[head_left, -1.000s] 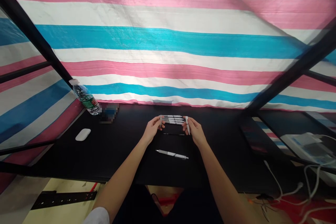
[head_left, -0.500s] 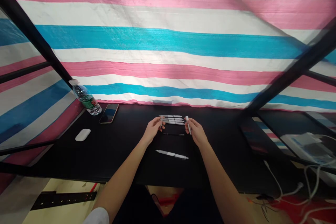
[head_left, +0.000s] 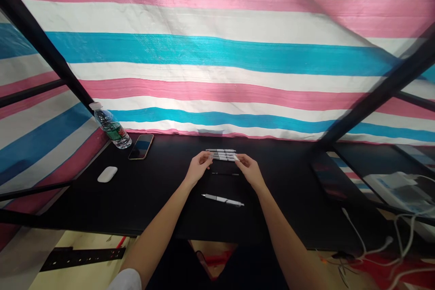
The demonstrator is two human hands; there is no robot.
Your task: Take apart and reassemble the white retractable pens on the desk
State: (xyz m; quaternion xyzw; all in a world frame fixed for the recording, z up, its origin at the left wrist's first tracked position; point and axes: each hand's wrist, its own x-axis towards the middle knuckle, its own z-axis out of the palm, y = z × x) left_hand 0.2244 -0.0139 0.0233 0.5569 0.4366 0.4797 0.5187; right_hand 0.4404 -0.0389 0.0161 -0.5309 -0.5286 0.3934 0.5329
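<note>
Slightly apart, the left hand (head_left: 199,167) and right hand (head_left: 249,169) touch a row of white pens (head_left: 220,154) on a black table (head_left: 292,190); whether they grip, I can't tell. A thin black pen (head_left: 224,174) and a white pen (head_left: 222,200) lie nearer. Far left, a capped water bottle (head_left: 110,129) holds water.

Pink, white and blue striped tarpaulin (head_left: 217,63) on black poles (head_left: 380,84) backs a black desk (head_left: 282,190).

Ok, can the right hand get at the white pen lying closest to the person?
Probably yes: the white pen lies alone, nearer the person than the right hand, and nothing appears to sit between them. The thin dark pen lies beyond it.
</note>
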